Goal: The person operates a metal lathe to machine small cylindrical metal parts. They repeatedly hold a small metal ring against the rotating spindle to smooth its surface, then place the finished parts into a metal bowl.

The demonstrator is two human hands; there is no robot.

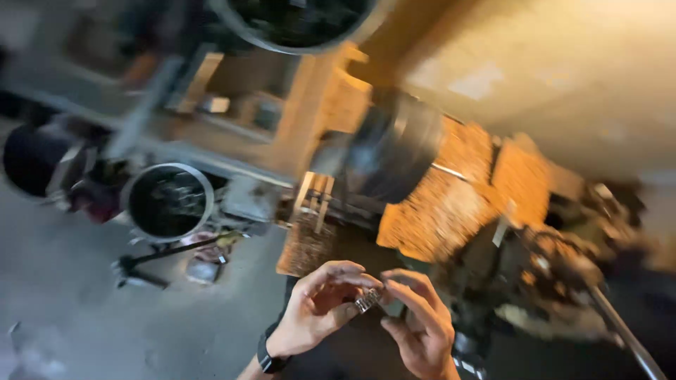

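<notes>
Two hands — left hand (317, 313), right hand (421, 325) — fingers of both pinching one small metal part (367, 301); two round bins (169, 202) behind.

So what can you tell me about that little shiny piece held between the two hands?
The small silvery metal piece looks ribbed or threaded, though motion blur hides finer detail. It is short and roughly cylindrical, lying tilted in mid-air above the grey floor. The left hand pinches one end with thumb and fingertips and the right hand meets the other end. Nothing else touches it.
</notes>
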